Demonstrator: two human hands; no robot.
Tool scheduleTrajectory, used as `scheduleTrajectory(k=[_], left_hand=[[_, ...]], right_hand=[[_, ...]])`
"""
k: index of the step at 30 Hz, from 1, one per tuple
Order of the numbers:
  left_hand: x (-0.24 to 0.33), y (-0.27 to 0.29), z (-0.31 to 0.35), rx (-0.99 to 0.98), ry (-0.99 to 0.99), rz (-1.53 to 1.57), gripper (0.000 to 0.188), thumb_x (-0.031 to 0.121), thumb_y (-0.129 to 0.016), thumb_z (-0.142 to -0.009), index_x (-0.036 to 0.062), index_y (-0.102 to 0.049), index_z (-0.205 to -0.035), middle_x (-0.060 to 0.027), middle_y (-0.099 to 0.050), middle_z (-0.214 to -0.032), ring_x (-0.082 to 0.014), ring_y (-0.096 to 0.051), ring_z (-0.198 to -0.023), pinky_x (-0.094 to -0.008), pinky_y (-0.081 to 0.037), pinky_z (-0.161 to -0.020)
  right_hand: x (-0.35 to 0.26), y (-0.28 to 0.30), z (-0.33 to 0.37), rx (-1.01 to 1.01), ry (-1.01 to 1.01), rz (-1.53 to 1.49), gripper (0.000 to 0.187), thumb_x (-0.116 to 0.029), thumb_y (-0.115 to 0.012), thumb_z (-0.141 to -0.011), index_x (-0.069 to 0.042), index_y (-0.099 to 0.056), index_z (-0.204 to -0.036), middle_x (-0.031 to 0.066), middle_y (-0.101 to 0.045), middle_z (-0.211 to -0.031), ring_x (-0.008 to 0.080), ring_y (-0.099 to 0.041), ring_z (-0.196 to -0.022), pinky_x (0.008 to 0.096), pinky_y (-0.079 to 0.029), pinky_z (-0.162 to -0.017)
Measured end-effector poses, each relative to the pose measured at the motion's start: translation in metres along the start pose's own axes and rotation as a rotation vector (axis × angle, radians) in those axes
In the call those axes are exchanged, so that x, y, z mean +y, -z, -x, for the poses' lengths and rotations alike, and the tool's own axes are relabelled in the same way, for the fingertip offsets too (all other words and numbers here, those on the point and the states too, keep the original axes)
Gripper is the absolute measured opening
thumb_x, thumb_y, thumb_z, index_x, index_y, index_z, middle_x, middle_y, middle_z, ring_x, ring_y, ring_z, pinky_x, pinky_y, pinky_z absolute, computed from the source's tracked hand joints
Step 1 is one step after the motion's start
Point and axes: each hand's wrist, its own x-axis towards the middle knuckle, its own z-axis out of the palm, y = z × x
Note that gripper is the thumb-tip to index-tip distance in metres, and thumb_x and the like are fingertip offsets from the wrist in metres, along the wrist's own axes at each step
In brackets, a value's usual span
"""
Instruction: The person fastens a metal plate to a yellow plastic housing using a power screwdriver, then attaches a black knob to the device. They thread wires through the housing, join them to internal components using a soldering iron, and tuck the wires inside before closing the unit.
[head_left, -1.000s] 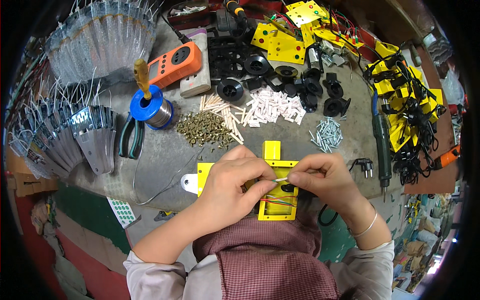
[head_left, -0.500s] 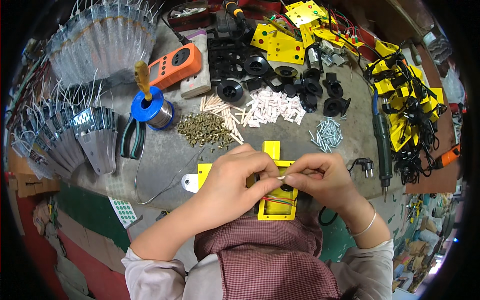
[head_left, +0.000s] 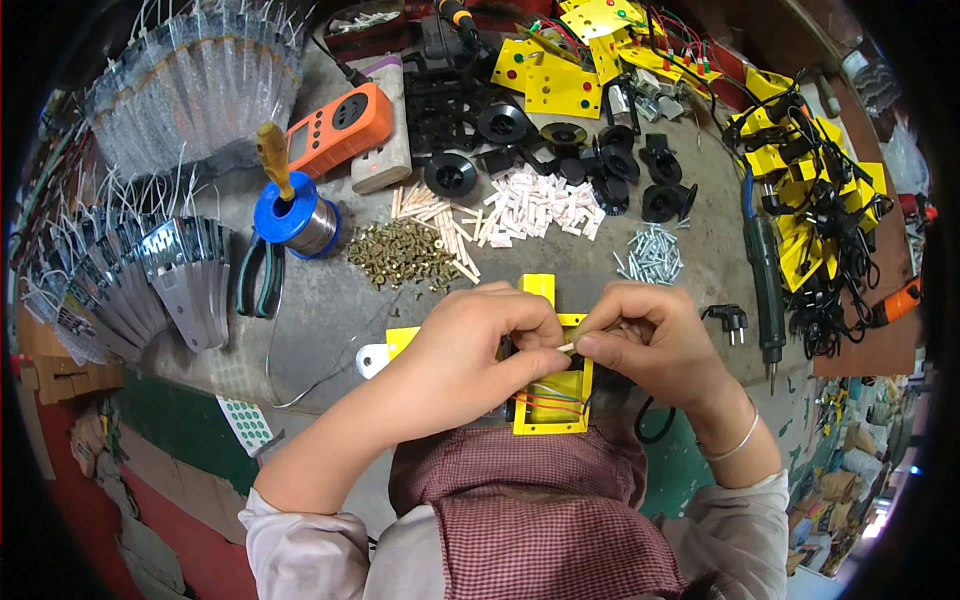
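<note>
A yellow metal housing (head_left: 553, 423), an open frame with red, green and pale wires (head_left: 545, 400) inside, lies at the bench's front edge under my hands. Above it my left hand (head_left: 490, 340) is closed in a pinch, thumb against the bent fingers. My right hand (head_left: 650, 340) pinches too, its fingertips almost meeting the left ones. Between them shows the end of a small pale sleeve (head_left: 567, 348), mostly hidden by the fingers. To the left of my left hand a white rounded tab (head_left: 372, 360) sticks out by a yellow part (head_left: 402, 341).
Beyond my hands lie brass screws (head_left: 400, 255), pale sticks (head_left: 435, 215), white sleeves (head_left: 545, 205) and silver screws (head_left: 652, 255). Left are a solder spool (head_left: 297, 222), pliers (head_left: 260, 277) and an orange meter (head_left: 340, 130). A dark green electric screwdriver (head_left: 767, 290) and plug (head_left: 728, 320) lie right.
My fingertips have shifted slightly apart around the pale sleeve, and more of it shows. The bench view has shifted slightly to the left.
</note>
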Motion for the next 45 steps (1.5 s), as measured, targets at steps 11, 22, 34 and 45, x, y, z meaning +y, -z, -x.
scheduleTrajectory(k=[11,22,34,45], left_hand=[[-0.007,0.007,0.005,0.027,0.087,-0.022,0.015,0.013,-0.075,-0.080,0.0014,-0.065,-0.080,-0.0053,-0.059,-0.079,-0.0148,-0.056,-0.073,-0.0293,-0.046,-0.066],[-0.007,0.014,-0.012,-0.082,-0.010,0.010,0.013,0.015,-0.070,-0.085,0.0022,-0.068,-0.089,-0.0071,-0.063,-0.084,-0.0205,-0.058,-0.085,-0.0314,-0.045,-0.078],[-0.028,0.017,-0.007,-0.051,0.122,0.156,0.012,0.011,-0.069,-0.086,0.0002,-0.072,-0.089,-0.0053,-0.066,-0.082,-0.0132,-0.059,-0.078,-0.0269,-0.045,-0.072],[0.024,0.011,0.004,0.048,-0.038,-0.060,0.044,0.008,-0.076,-0.072,0.0032,-0.068,-0.116,-0.0067,-0.060,-0.084,-0.0214,-0.055,-0.080,-0.0326,-0.044,-0.074]], right_hand=[[0.014,0.000,-0.013,-0.035,-0.021,-0.150,0.011,-0.008,-0.070,-0.089,0.001,-0.064,-0.085,-0.0058,-0.057,-0.071,0.0000,-0.045,-0.066,0.0191,-0.038,-0.057],[0.008,0.003,-0.017,-0.068,0.018,-0.104,0.014,-0.013,-0.070,-0.090,-0.002,-0.065,-0.084,-0.0084,-0.054,-0.068,-0.0021,-0.042,-0.062,0.0173,-0.033,-0.052],[0.001,0.006,-0.028,-0.004,-0.023,-0.157,0.013,-0.015,-0.066,-0.092,-0.002,-0.067,-0.091,-0.0050,-0.060,-0.077,0.0011,-0.047,-0.063,0.0179,-0.039,-0.057],[-0.011,-0.011,0.003,0.115,0.657,0.547,0.019,-0.007,-0.075,-0.076,-0.007,-0.065,-0.093,0.0078,-0.062,-0.082,0.0274,-0.063,-0.066,0.0340,-0.051,-0.058]])
